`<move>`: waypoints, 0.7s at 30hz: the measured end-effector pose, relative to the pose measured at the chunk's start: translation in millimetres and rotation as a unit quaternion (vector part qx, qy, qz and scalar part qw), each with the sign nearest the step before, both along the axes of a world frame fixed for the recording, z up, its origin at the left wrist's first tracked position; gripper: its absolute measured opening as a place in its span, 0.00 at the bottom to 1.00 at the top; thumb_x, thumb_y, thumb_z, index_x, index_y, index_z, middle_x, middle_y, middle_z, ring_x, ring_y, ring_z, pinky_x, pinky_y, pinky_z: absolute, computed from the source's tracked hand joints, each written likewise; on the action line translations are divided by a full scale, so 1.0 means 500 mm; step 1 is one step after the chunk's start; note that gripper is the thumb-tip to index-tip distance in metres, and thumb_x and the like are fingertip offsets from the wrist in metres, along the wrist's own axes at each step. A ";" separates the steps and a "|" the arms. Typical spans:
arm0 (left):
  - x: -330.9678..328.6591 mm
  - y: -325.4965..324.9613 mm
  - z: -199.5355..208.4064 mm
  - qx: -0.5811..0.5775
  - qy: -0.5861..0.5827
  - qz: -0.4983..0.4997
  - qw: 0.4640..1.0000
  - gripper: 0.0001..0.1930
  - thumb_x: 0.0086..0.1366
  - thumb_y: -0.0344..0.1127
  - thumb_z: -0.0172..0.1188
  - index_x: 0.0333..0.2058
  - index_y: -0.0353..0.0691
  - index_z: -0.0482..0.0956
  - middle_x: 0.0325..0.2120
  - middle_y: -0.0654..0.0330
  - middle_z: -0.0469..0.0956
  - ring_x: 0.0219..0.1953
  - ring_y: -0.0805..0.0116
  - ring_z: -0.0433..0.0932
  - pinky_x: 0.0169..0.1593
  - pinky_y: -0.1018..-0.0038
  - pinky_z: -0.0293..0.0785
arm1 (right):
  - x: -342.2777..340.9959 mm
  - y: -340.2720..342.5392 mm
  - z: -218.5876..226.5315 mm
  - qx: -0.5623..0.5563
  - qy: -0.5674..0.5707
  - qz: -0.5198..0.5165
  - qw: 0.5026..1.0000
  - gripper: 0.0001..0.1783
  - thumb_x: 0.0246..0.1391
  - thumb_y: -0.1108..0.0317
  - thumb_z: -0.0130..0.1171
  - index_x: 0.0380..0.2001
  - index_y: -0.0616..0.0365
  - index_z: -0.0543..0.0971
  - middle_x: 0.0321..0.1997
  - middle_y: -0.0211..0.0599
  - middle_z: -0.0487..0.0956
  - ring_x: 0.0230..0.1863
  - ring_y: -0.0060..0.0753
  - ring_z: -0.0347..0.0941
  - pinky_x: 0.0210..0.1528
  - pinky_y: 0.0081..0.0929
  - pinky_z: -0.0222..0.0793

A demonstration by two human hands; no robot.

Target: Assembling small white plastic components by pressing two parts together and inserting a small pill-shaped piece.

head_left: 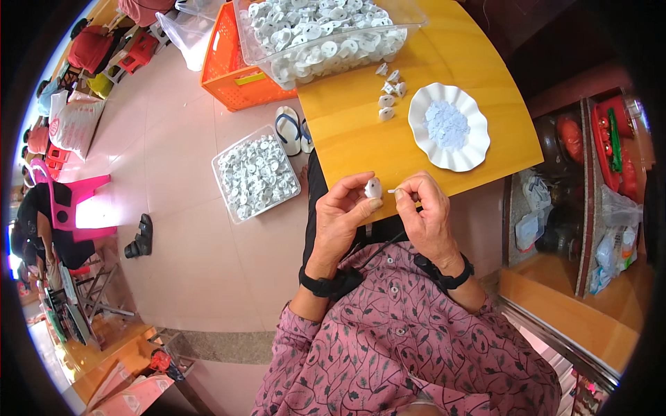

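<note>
Near the front edge of the yellow table (347, 139), my left hand (340, 215) pinches a small round white plastic part (373, 188) between thumb and fingers. A short, thin white piece (392, 191) sticks out from the closed fingertips of my right hand (427, 215), just right of that part and slightly apart from it. Beyond my right hand stands a white scallop-edged plate (480, 128) with a heap of small pale blue pieces (446, 125). Several similar white plastic parts (386, 101) lie in a loose row left of the plate.
A clear bin (414, 22) heaped with white parts sits at the table's far left, by an orange crate (222, 66). On the floor are a clear tray (223, 201) of white parts, flip-flops (287, 130) and a black sandal (141, 238). Shelves (586, 208) stand right; people sit left.
</note>
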State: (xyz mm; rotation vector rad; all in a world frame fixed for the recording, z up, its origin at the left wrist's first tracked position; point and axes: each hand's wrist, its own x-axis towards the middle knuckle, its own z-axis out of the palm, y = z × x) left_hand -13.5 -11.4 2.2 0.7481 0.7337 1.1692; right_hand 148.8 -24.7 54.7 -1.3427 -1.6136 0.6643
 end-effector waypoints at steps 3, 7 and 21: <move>0.001 0.002 0.004 0.001 -0.008 0.000 1.000 0.21 0.62 0.21 0.66 0.54 0.32 0.76 0.41 0.61 0.80 0.43 0.75 0.79 0.49 0.77 0.77 | 0.015 0.013 -0.022 -0.025 -0.032 -0.030 0.999 0.05 0.56 0.78 0.57 0.32 0.61 0.70 0.29 0.42 0.71 0.28 0.43 0.71 0.31 0.37 0.68; 0.010 0.005 0.000 -0.026 -0.003 0.004 1.000 0.20 0.62 0.21 0.65 0.53 0.31 0.76 0.41 0.60 0.80 0.42 0.74 0.79 0.49 0.74 0.79 | 0.032 0.036 -0.063 -0.008 -0.135 -0.031 0.990 0.05 0.58 0.74 0.57 0.33 0.61 0.70 0.32 0.46 0.72 0.32 0.55 0.72 0.34 0.45 0.68; 0.012 0.024 -0.018 -0.048 0.023 0.011 0.999 0.20 0.63 0.23 0.65 0.54 0.30 0.75 0.43 0.57 0.79 0.40 0.69 0.80 0.45 0.72 0.81 | 0.040 0.062 -0.097 -0.051 -0.207 -0.083 0.973 0.06 0.55 0.71 0.61 0.31 0.60 0.74 0.32 0.45 0.77 0.32 0.54 0.76 0.33 0.44 0.71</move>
